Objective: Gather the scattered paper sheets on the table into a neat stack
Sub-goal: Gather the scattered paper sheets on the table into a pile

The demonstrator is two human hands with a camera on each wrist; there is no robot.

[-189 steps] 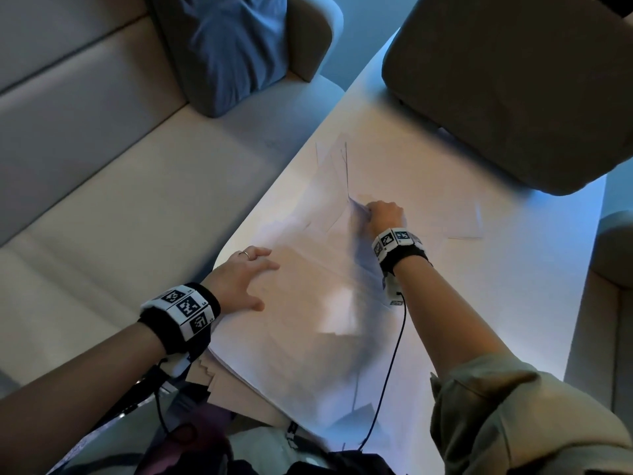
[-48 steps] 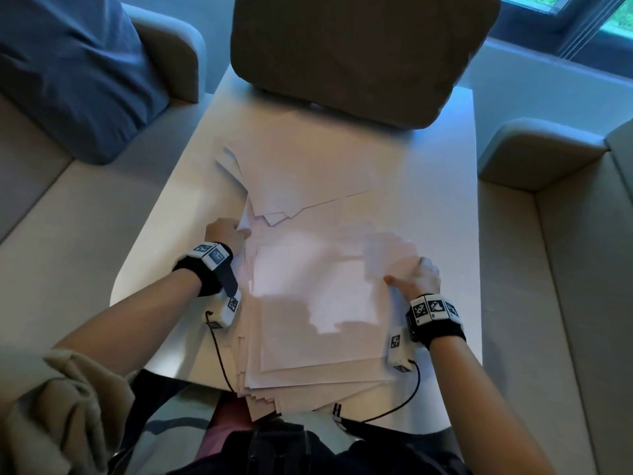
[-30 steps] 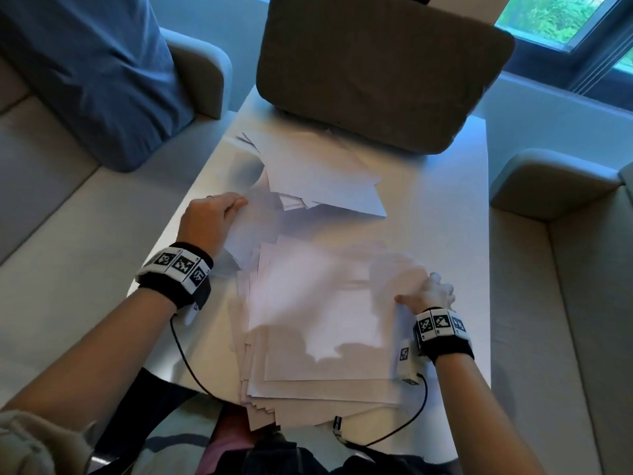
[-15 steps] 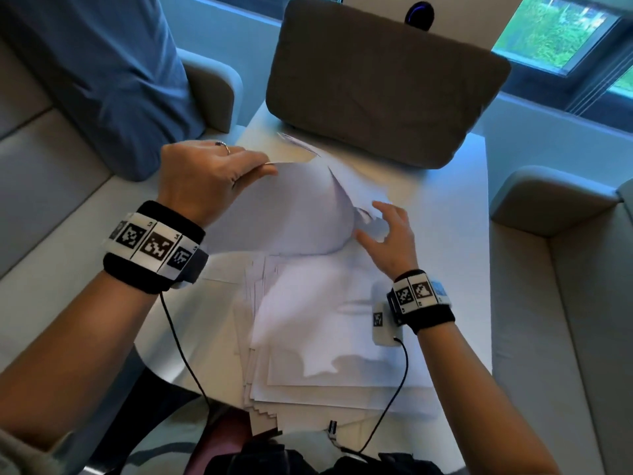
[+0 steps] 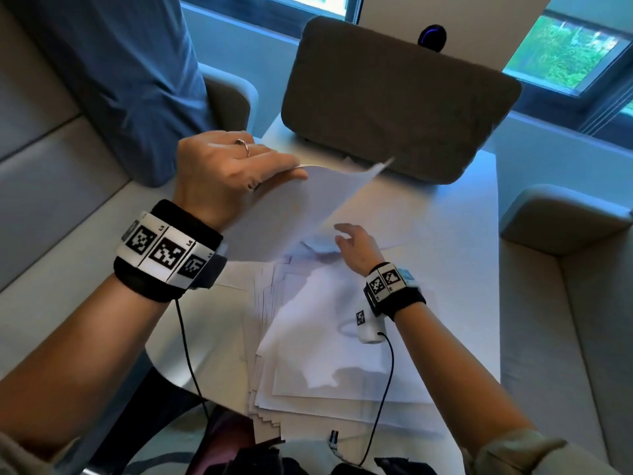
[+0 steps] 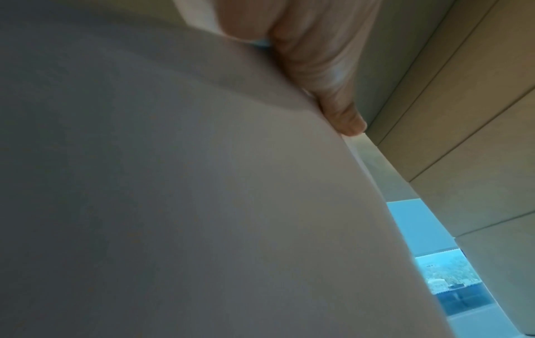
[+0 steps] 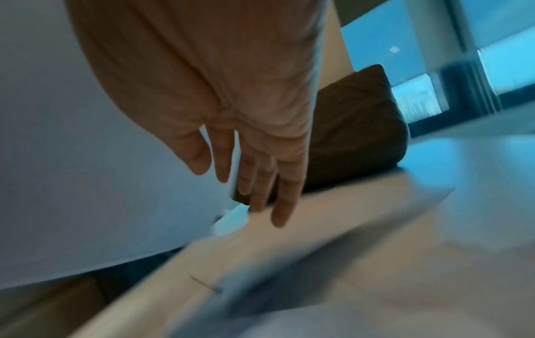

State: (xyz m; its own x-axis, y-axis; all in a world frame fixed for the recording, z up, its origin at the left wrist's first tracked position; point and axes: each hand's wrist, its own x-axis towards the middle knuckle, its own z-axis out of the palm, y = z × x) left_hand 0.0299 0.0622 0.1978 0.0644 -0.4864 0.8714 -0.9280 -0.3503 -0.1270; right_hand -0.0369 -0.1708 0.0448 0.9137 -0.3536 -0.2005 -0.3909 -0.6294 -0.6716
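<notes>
We see the left hand (image 5: 219, 176) pinching a lifted paper sheet (image 5: 294, 207) at its edge, holding it raised and curved above the surface (image 5: 455, 234). The right hand (image 5: 356, 246), fingers (image 7: 285, 201) relaxed and spread, holds nothing and hovers over the loose paper stack (image 5: 329, 354) lying fanned at the near edge, before a brown cushion (image 5: 394, 97)

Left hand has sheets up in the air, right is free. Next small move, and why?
Probably lower the lifted sheets onto the pile near the table's front edge. The left hand pinches them above the table, the open right hand holds nothing, and the pile's edges look fanned, so squaring comes after.
</notes>
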